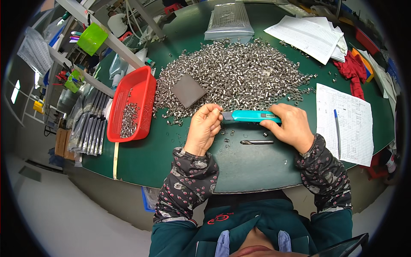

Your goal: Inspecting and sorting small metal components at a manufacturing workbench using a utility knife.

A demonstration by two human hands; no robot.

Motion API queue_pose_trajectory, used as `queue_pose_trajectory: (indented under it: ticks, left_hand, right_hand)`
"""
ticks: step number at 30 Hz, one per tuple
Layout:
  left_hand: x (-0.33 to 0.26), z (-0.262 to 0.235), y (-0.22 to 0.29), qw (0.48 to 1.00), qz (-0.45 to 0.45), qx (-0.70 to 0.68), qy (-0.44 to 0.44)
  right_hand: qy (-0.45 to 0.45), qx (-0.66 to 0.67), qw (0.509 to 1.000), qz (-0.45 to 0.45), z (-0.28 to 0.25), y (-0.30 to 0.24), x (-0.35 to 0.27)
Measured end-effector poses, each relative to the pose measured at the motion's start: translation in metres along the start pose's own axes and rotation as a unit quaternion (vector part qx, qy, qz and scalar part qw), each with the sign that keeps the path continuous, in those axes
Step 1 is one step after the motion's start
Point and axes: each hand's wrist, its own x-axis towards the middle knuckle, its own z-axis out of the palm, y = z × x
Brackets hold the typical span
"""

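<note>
My right hand (292, 127) grips a teal utility knife (250, 116), its blade pointing left. At the blade's tip, my left hand (204, 127) is closed in a pinch on a small metal ring (221, 110), partly hidden by the fingers. Just beyond both hands spreads a large heap of small metal rings (244, 73). A dark square block (188, 91) rests on the heap's near left side. Below the knife a drill bit (257, 142) lies on the green table (257, 171), with a few loose rings around it.
At the left stands a red plastic basket (150, 103) holding some rings. A printed sheet (355, 128) with a blue pen (337, 128) lies on the right. Farther back are more papers (304, 36), a red cloth (352, 73) and a plastic-wrapped stack (230, 21).
</note>
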Motion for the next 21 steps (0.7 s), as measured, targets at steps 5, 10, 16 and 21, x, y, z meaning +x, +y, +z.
queue_pose_trajectory:
  ticks: [5, 10, 16, 21]
  left_hand:
    - [-0.0001, -0.0018, 0.0007, 1.0, -0.008, 0.0, -0.013]
    - [0.0004, -0.0016, 0.0009, 1.0, -0.015, 0.006, -0.009]
    - [0.0008, -0.0021, -0.0009, 0.999, -0.04, -0.025, -0.007]
    - [0.0005, 0.0002, -0.0001, 0.998, -0.047, -0.047, -0.01]
  right_hand:
    - [0.025, -0.017, 0.999, -0.021, -0.0009, -0.0014, 0.0001]
    - [0.04, -0.034, 0.998, -0.038, -0.0021, -0.002, 0.0003]
    - [0.087, -0.059, 0.99, -0.095, -0.0048, -0.0007, 0.0038]
    - [0.075, -0.024, 0.992, -0.096, -0.0082, 0.0061, 0.0047]
